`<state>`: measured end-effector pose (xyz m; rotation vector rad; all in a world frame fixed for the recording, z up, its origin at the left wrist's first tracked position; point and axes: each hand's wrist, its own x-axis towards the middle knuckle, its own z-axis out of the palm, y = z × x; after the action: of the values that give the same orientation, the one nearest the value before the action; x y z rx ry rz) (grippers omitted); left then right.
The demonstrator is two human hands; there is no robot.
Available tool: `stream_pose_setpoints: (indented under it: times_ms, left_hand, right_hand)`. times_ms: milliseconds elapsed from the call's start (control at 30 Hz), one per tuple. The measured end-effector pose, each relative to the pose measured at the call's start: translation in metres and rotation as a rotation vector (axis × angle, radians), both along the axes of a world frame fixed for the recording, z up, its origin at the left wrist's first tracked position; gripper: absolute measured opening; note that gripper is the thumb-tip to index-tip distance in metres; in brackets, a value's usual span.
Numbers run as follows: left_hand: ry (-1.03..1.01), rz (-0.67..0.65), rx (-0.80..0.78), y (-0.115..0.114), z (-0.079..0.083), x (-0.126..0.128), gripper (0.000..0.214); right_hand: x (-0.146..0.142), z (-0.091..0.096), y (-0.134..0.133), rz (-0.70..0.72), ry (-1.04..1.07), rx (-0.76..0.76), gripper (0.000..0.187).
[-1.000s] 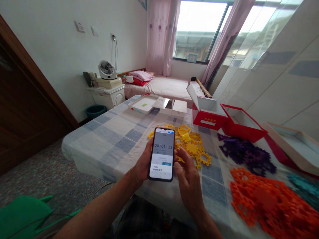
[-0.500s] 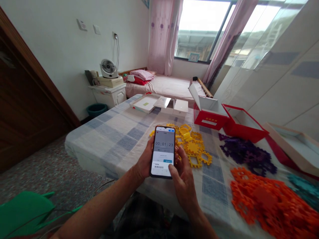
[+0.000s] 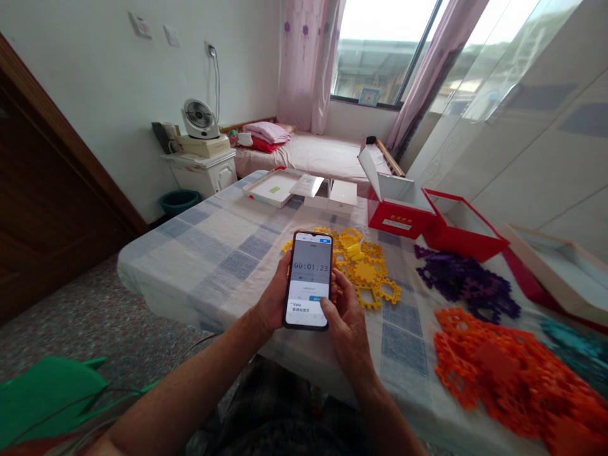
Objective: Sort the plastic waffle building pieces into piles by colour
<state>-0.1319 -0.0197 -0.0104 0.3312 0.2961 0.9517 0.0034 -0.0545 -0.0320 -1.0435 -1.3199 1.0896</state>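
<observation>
L hand (image 3: 272, 303): fingers closed round the left edge & back of 1 dark-framed smartphone (image 3: 308, 278), gripping it upright-ish, screen facing the camera. R hand (image 3: 350, 328): fingers curled behind the phone's right edge, thumb tip (image 3: 325, 304) on the lower screen, so it's pinched there too. Screen is lit, timer reads 00:01:23. Phone sits in the air over the near edge of the table w/ blue-grey checked cloth (image 3: 213, 253), not touching it.

Just beyond the phone: 1 pile of yellow plastic lattice pieces (image 3: 368, 269), partly hidden by it, too many to count. To the right, 3 more piles by colour: purple pieces (image 3: 468, 282), orange pieces (image 3: 503, 373), teal pieces (image 3: 572, 339), the last cut by the frame edge. Orange pile runs close to the near table edge.

Behind the piles: 2 red cardboard boxes (image 3: 396, 218), side by side, the left one w/ its white-lined lid up. 1 shallow white tray (image 3: 555, 272) at the far right. Approx 3 flat white boxes (image 3: 278, 188) along the far edge; exact count unclear.

Open room: left half of the cloth is bare from near edge to far edge; right half is crowded. Speckled floor (image 3: 95, 316) left of the table is open, w/ 1 green plastic object (image 3: 47, 392) at the bottom-left corner.
</observation>
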Motion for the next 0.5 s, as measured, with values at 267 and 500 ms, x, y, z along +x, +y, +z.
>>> stream_pose_setpoints:
  times_ms: [267,500]
  left_hand:
    - [0.005,-0.009,-0.004,-0.0016,0.0021,0.0005,0.07]
    - [0.035,0.022,-0.025,-0.0003,0.0017,0.0009,0.068]
  right_hand:
    - [-0.0066,0.0051,0.0002,-0.022,0.013,-0.02,0.051]
    - [-0.0055,0.0026,-0.0002,-0.033,0.029,-0.028,0.049]
